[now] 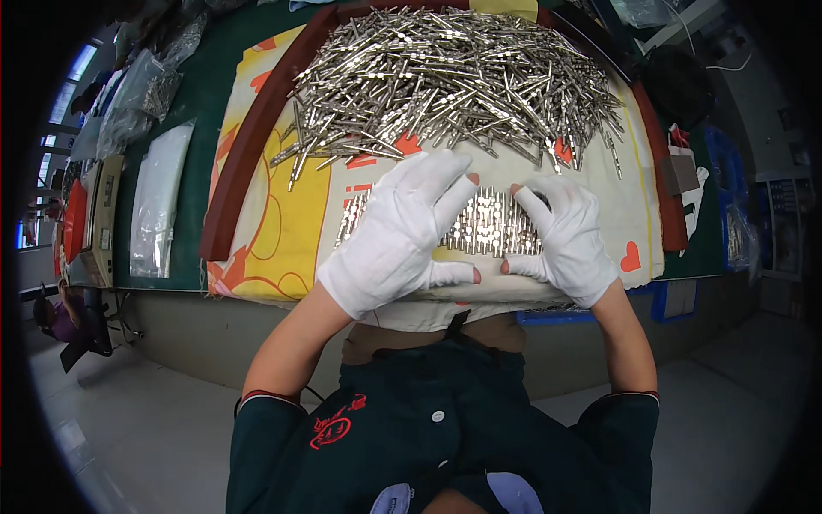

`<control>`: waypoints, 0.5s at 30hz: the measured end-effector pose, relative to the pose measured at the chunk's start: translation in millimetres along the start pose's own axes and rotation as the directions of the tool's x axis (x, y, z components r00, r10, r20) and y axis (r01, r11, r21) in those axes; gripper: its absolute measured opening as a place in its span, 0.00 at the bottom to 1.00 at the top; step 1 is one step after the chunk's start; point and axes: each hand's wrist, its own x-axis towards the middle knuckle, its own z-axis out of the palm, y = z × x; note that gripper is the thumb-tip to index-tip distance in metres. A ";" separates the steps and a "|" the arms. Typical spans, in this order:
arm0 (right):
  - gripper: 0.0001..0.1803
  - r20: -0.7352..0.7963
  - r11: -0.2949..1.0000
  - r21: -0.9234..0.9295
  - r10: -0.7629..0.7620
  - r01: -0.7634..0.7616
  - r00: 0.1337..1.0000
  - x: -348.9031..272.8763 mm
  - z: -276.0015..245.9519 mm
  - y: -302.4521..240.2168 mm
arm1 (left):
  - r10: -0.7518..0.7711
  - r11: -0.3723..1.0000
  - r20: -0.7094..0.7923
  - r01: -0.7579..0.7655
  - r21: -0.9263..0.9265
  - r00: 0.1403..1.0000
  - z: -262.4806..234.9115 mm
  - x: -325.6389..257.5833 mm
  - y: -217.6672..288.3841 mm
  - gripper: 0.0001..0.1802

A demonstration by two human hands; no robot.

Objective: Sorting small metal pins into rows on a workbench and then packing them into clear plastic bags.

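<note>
Has the left hand in a white cloth glove (396, 230) bent over the left part of a flat row of thin, shiny silver metal rods (488, 224), and the right hand in a matching white glove (572, 231) curved at the right end, both wide, with thumb well apart from fingers; cannot tell about any rod under the left palm. Has the row between both hands, on a yellow and cream cloth with red hearts (300, 206), with long axes running front to back, and beyond it a big messy heap of loose silver rods (445, 81).
</note>
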 end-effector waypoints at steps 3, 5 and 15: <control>0.50 0.096 0.993 0.018 -0.121 0.120 0.988 10.7 -11.5 -13.0 | -0.048 0.998 -0.015 0.048 0.042 0.999 -18.3 -32.5 -23.2 0.53; 0.52 0.147 0.986 0.052 -0.166 0.160 0.975 23.0 -4.1 -19.6 | -0.065 0.997 0.016 0.064 0.040 0.998 -15.0 -49.2 -40.1 0.55; 0.56 0.295 0.940 0.146 -0.339 0.308 0.893 62.4 16.1 -30.4 | -0.026 0.999 0.186 0.021 0.029 0.982 -17.7 -49.5 -54.0 0.42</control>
